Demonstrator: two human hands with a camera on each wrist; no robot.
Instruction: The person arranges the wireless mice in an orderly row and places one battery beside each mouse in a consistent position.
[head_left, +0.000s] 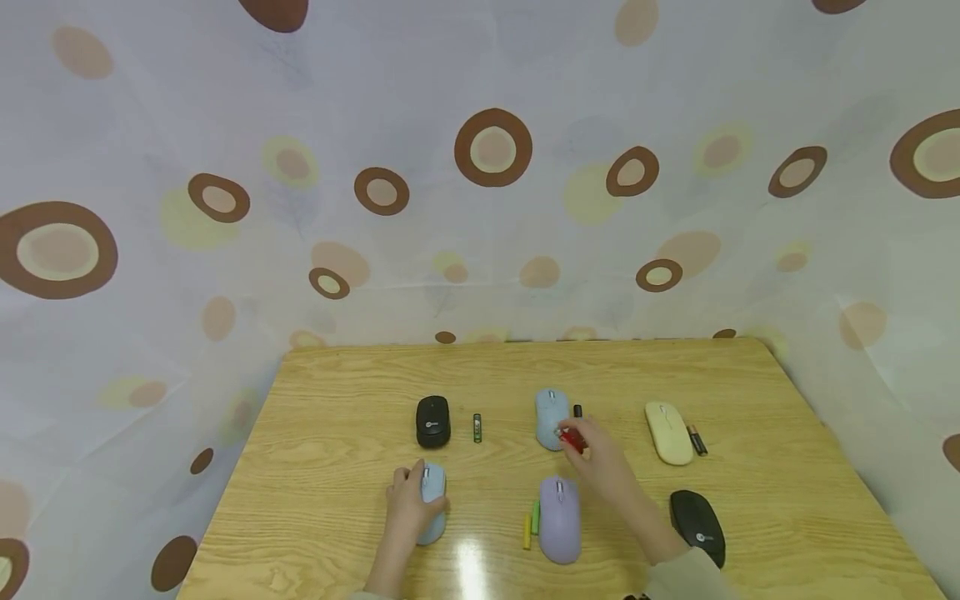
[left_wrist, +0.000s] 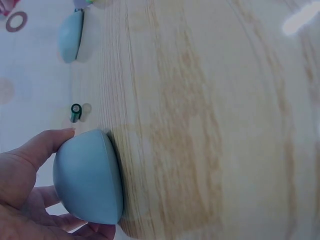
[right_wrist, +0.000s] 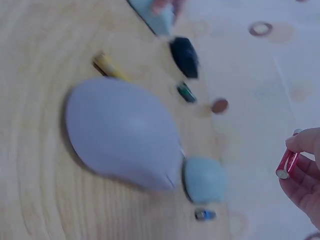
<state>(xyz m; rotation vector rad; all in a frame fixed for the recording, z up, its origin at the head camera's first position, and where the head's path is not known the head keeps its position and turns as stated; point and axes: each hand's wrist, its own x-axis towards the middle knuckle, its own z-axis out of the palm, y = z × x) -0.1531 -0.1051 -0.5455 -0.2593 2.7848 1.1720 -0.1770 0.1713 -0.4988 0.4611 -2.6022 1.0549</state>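
My left hand point(head_left: 407, 502) grips a light blue computer mouse point(head_left: 432, 523) on the table, thumb on one side and fingers on the other. The left wrist view shows the smooth rounded back of this mouse point(left_wrist: 87, 177) close up. My right hand point(head_left: 598, 460) pinches a red battery point(head_left: 573, 440) between thumb and fingers; its flat silver end faces the right wrist camera, where the battery point(right_wrist: 287, 164) shows clear of the table. In the head view, that battery overlaps the lower right of a second light blue mouse point(head_left: 551, 410). A dark battery point(head_left: 577, 411) lies beside this mouse.
A purple mouse point(head_left: 559, 525) lies nearer, with a green battery point(head_left: 535, 517) and a yellow battery point(head_left: 527, 532) at its left. Elsewhere are a black mouse point(head_left: 432, 422), a green-and-black battery point(head_left: 477, 427), a cream mouse point(head_left: 669, 433), its neighbouring battery point(head_left: 697, 440) and another black mouse point(head_left: 698, 527).
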